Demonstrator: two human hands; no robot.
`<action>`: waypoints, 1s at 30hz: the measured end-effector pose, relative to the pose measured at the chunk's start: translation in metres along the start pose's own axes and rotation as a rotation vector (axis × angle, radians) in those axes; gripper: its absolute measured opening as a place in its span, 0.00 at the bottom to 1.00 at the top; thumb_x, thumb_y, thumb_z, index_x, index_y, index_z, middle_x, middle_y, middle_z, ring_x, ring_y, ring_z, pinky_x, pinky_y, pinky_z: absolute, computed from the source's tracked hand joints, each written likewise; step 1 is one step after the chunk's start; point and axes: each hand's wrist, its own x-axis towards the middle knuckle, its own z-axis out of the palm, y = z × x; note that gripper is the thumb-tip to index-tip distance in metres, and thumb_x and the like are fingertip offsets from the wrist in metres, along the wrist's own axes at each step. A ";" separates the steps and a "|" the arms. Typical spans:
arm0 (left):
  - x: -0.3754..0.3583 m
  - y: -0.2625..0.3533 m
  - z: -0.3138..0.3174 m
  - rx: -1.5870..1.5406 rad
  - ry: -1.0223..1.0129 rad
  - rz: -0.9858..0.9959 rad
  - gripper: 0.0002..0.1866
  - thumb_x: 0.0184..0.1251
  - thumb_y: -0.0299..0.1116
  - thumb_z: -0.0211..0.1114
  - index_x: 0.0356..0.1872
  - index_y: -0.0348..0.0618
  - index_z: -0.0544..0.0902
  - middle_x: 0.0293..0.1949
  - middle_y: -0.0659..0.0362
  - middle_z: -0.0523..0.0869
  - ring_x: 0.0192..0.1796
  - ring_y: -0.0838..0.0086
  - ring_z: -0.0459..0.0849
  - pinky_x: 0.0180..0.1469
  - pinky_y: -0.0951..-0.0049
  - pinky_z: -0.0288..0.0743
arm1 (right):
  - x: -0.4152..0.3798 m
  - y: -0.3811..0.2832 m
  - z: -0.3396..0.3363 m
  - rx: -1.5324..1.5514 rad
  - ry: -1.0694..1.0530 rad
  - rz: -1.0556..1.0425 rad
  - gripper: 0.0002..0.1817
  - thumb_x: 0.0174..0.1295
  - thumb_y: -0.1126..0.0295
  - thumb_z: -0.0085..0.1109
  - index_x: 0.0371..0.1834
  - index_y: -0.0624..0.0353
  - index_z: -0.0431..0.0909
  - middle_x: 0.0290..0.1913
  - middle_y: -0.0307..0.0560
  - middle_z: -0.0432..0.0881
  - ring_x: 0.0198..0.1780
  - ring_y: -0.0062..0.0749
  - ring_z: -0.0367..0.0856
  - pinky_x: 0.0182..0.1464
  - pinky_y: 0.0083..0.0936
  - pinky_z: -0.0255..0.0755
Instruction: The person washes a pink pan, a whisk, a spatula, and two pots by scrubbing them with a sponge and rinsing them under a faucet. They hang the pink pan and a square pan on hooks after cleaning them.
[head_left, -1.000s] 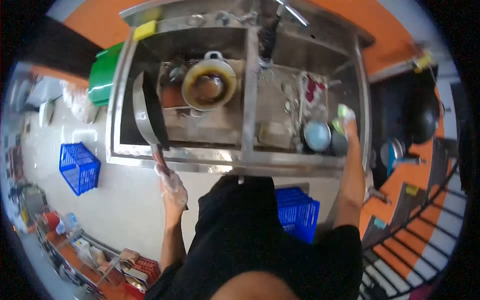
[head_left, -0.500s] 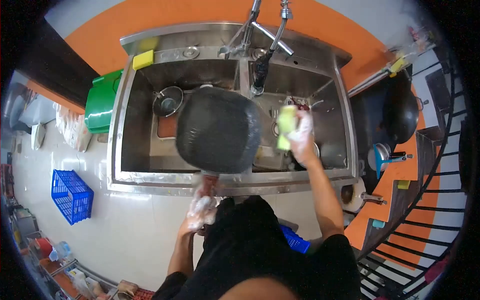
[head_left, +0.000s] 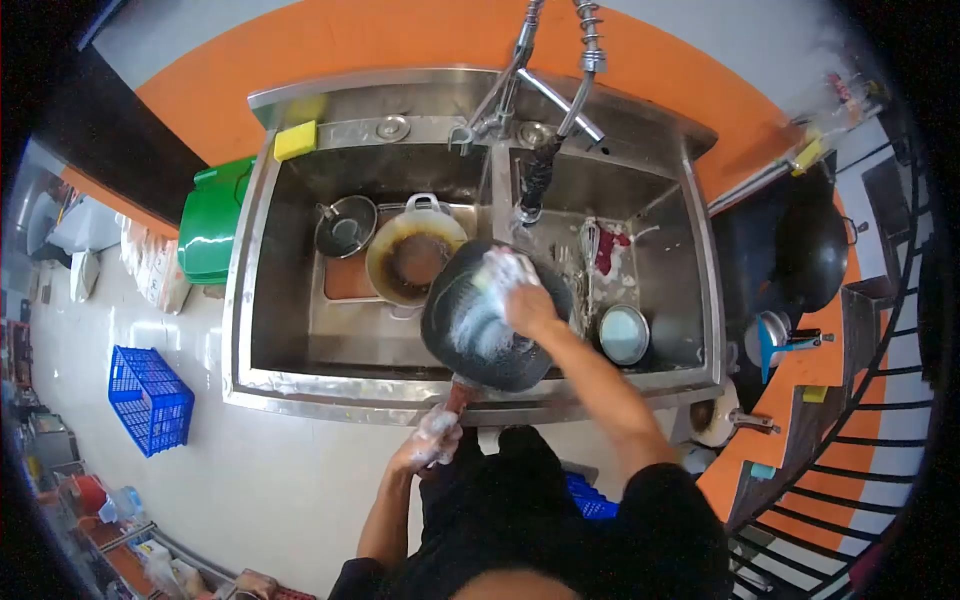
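Note:
A dark square pan [head_left: 490, 345] is held over the divider and front edge of the double sink, its inside up and streaked with suds. My left hand [head_left: 434, 440], covered in foam, is wrapped round its brown handle [head_left: 459, 396]. Inside the pan, my right hand [head_left: 517, 292] presses a pale, foamy sponge [head_left: 494, 274] against the surface; foam and fingers hide much of the sponge. In the left basin are a stained pot [head_left: 415, 258] with a white handle and a small round strainer or pot [head_left: 346, 226].
The right basin [head_left: 660, 290] holds a round bowl [head_left: 624, 334], utensils and a red item [head_left: 607, 246]. A faucet [head_left: 540, 175] rises behind the divider. A yellow sponge [head_left: 295, 141] lies on the back left rim. At right stands a black wok [head_left: 805, 255]; a blue crate [head_left: 150, 400] is on the floor.
The pan has turned from underside view to inside up and shifted right and lower, uncovering the stained pot. My right hand with the sponge has moved left into the pan.

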 end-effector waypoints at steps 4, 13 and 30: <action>0.011 -0.023 -0.018 0.034 -0.054 0.103 0.09 0.65 0.38 0.54 0.40 0.48 0.67 0.23 0.65 0.67 0.18 0.79 0.67 0.17 0.78 0.62 | -0.050 -0.002 0.056 -0.212 0.531 -0.607 0.32 0.51 0.77 0.49 0.65 0.65 0.60 0.70 0.64 0.49 0.72 0.54 0.45 0.72 0.42 0.40; 0.007 -0.017 -0.016 0.716 0.233 0.106 0.08 0.64 0.34 0.50 0.38 0.43 0.73 0.28 0.49 0.77 0.27 0.57 0.77 0.26 0.61 0.69 | 0.024 0.016 0.021 -0.362 0.623 -0.499 0.27 0.54 0.73 0.47 0.61 0.59 0.65 0.62 0.58 0.61 0.65 0.49 0.58 0.67 0.42 0.51; 0.011 -0.022 -0.017 1.255 0.369 0.323 0.18 0.68 0.39 0.44 0.39 0.33 0.74 0.33 0.36 0.77 0.39 0.46 0.78 0.38 0.52 0.70 | -0.069 0.056 0.058 -0.145 0.144 -0.251 0.13 0.51 0.68 0.52 0.37 0.62 0.79 0.35 0.57 0.81 0.38 0.47 0.81 0.44 0.44 0.72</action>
